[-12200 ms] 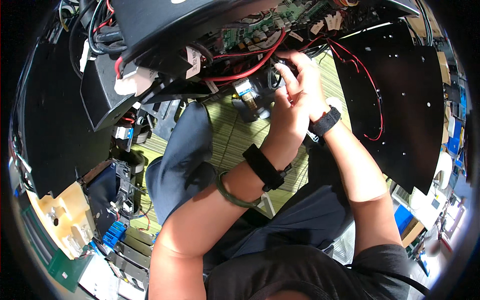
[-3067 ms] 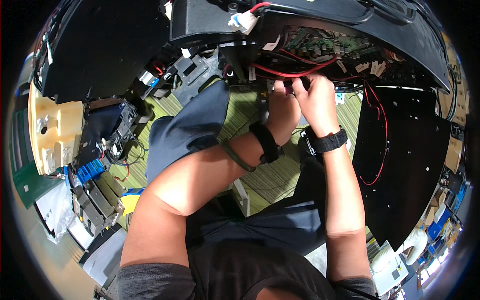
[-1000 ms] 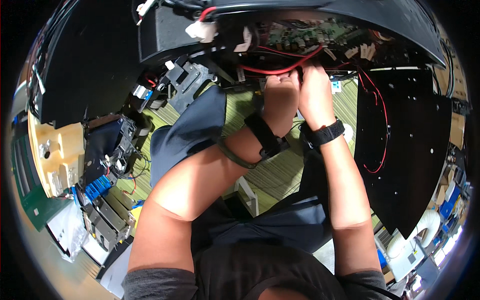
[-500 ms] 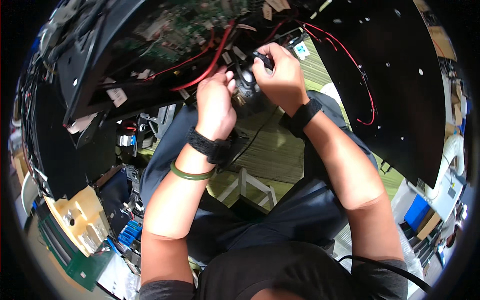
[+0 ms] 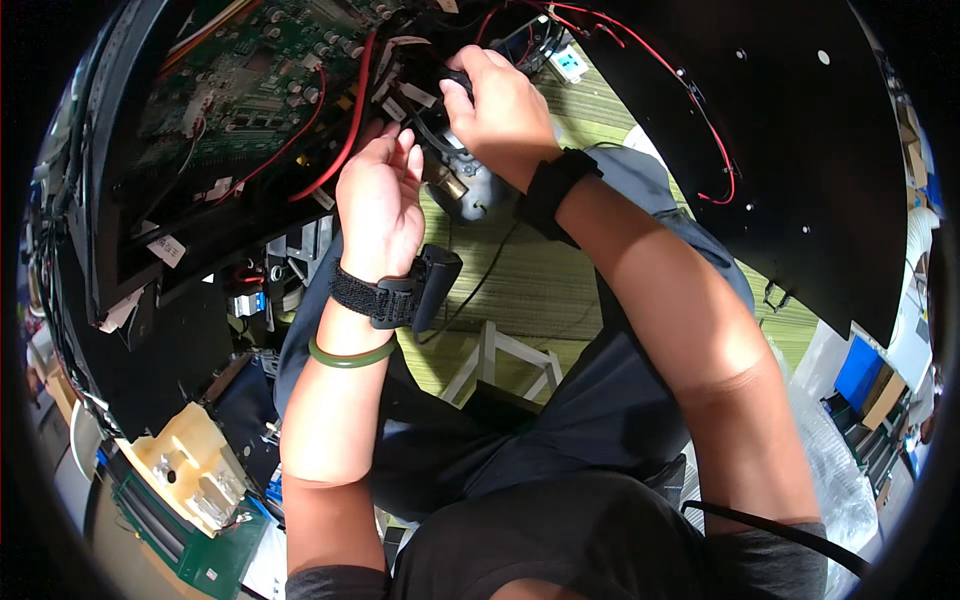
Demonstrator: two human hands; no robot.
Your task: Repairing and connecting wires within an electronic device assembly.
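My left hand (image 5: 378, 205) is palm up beside a thick red cable (image 5: 362, 110) at the edge of an open black housing (image 5: 190, 255). Its visible fingers are loosely bent and somewhat apart, while the thumb is hidden. In my right hand (image 5: 505, 110), thumb and fingers close around a small black piece (image 5: 460, 84), mostly covered by the fingers; its kind is unclear. Black wires with white tags (image 5: 416, 95) run between the hands. Below them hangs a grey metal part (image 5: 475, 195) with a brass-coloured fitting (image 5: 447, 182).
A green circuit board (image 5: 255, 110) fills the housing at upper left. A black panel (image 5: 780, 180) with a thin red wire (image 5: 722, 150) stands at right. Between my legs is a white stool frame (image 5: 490, 360); a beige moulded part (image 5: 185, 465) lies at lower left.
Both hands have shifted left in the picture, the right also upward. The housing and panel sit further left too, as the view has turned. The right hand keeps its grip on the black piece.
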